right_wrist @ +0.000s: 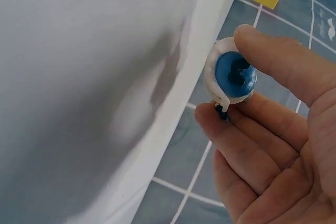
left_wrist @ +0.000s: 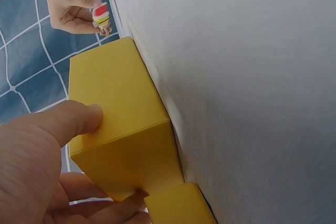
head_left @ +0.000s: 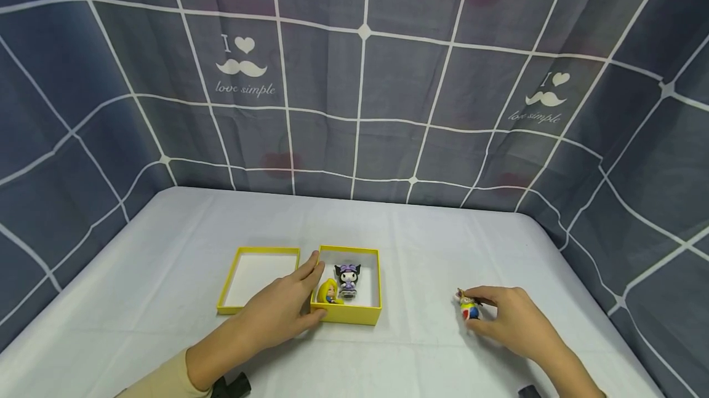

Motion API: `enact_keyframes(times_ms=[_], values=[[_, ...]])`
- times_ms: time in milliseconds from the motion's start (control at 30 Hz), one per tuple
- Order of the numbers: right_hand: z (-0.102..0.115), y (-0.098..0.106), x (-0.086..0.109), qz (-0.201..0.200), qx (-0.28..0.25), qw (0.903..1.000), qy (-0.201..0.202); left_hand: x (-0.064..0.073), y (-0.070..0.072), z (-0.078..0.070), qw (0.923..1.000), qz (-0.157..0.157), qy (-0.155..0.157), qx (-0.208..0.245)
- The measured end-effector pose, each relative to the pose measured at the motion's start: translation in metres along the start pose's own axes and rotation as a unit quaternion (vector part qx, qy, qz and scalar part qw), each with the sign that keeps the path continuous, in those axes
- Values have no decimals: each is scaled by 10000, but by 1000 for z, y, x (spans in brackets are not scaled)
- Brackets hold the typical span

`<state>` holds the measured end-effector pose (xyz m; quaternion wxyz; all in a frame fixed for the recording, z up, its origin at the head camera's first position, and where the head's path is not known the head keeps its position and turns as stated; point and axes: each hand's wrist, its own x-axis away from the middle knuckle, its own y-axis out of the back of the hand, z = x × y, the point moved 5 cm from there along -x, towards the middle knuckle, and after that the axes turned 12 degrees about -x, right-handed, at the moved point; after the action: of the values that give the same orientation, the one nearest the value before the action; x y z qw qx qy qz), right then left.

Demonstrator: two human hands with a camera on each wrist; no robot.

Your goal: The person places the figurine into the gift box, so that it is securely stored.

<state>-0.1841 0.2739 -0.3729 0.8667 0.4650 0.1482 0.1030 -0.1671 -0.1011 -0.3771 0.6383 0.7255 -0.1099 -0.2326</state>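
Note:
My left hand (head_left: 277, 309) grips the left side of an open yellow box (head_left: 354, 316), its thumb on the front wall (left_wrist: 118, 82). Inside stand a black-and-purple figurine with pointed ears (head_left: 348, 281) and, at the front left, a yellow-haired figurine (head_left: 330, 290). To the right of the box, my right hand (head_left: 515, 318) pinches a small red, yellow and blue figurine (head_left: 469, 308) between thumb and fingers. Its round blue base (right_wrist: 228, 72) faces the right wrist camera, held off the table. The fingers partly cover this figurine.
A shallow yellow-rimmed lid (head_left: 228, 278), white inside, lies left of the box, partly behind my left hand. White cloth covers the table (head_left: 421, 238). A grey-blue curtain with white grid lines (head_left: 321, 146) encloses the back and both sides.

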Motion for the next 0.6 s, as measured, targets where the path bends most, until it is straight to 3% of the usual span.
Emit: enact_keyframes(times_ms=[600], values=[[43, -12, -22, 116, -242, 9976, 638, 0, 0, 0, 10000, 60, 22, 15]])
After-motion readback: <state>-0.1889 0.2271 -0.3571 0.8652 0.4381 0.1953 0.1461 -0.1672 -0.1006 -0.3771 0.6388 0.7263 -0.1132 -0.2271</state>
